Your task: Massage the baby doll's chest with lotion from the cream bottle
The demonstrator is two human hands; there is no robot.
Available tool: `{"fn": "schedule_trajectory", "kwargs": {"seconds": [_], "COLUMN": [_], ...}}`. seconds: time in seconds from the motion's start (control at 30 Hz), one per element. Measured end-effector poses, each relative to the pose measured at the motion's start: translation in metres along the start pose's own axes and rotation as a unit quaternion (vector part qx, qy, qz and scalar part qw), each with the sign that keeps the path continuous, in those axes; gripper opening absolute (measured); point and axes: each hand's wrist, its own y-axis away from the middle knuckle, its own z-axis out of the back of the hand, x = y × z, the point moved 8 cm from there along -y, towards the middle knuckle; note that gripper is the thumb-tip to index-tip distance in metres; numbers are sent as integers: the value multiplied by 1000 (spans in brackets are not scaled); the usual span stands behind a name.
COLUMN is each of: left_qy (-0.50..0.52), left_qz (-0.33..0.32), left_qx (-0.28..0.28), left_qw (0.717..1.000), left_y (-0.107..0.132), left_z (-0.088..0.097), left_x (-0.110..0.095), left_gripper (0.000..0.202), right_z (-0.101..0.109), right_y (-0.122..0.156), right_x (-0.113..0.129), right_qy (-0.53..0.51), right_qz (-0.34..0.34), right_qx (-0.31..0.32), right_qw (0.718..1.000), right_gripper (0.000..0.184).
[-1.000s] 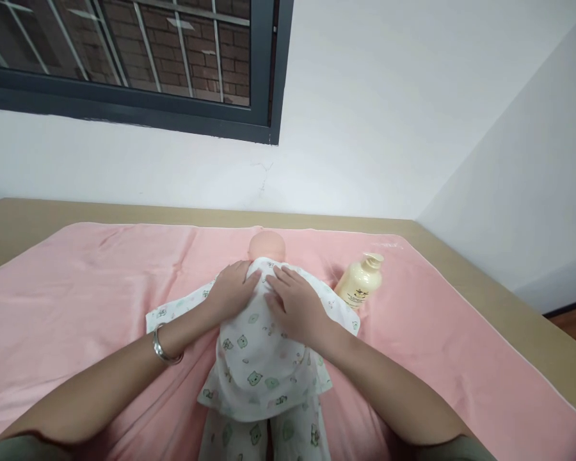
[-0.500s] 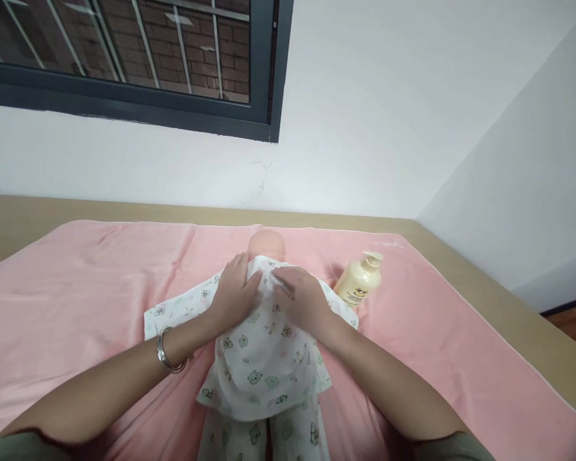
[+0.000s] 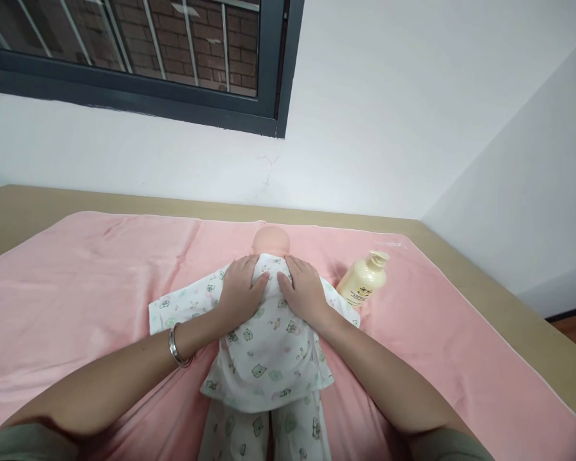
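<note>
A baby doll [image 3: 270, 241] lies face down on a pink towel [image 3: 77, 282], its bald head pointing away from me. It wears a white outfit [image 3: 266, 358] printed with small green bears. My left hand [image 3: 240, 291] rests flat on the doll's left shoulder, fingers stretched out, thumb toward the spine. My right hand [image 3: 304, 291] lies flat on the right shoulder in the same way. Both thumbs nearly meet at the upper back. A silver bracelet [image 3: 176, 346] circles my left wrist.
A cream pump bottle [image 3: 363, 280] lies on the towel just right of the doll. The towel covers a tan bed [image 3: 504, 282] set in a corner of white walls. A dark-framed window [image 3: 134, 57] is above the far wall.
Both hands have slid up the doll's back, from the middle of the back to the shoulders near the neck. The view has shifted slightly.
</note>
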Motion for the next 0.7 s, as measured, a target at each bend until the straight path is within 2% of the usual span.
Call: {"fn": "schedule_trajectory", "kwargs": {"seconds": [0.33, 0.43, 0.53, 0.63, 0.7], "left_qy": [-24, -67, -83, -73, -60], "left_qz": [-7, -69, -120, -74, -35], "left_qx": [4, 5, 17, 26, 43], "left_qw": [1000, 995, 989, 994, 997], "left_y": [2, 15, 22, 9, -1], "left_z": [2, 4, 4, 5, 3], "left_x": [-4, -22, -35, -21, -9], "left_gripper": [45, 46, 44, 45, 44], "right_z": [0, -2, -4, 1, 7], "right_y": [-1, -7, -7, 7, 19], "right_x": [-1, -6, -9, 5, 24], "right_qy": [-21, -26, -22, 8, 27], "right_qz": [5, 21, 5, -11, 19], "right_qx": [3, 42, 85, 77, 57], "right_qw": [1000, 999, 996, 997, 998], "right_gripper": [46, 48, 50, 52, 52]}}
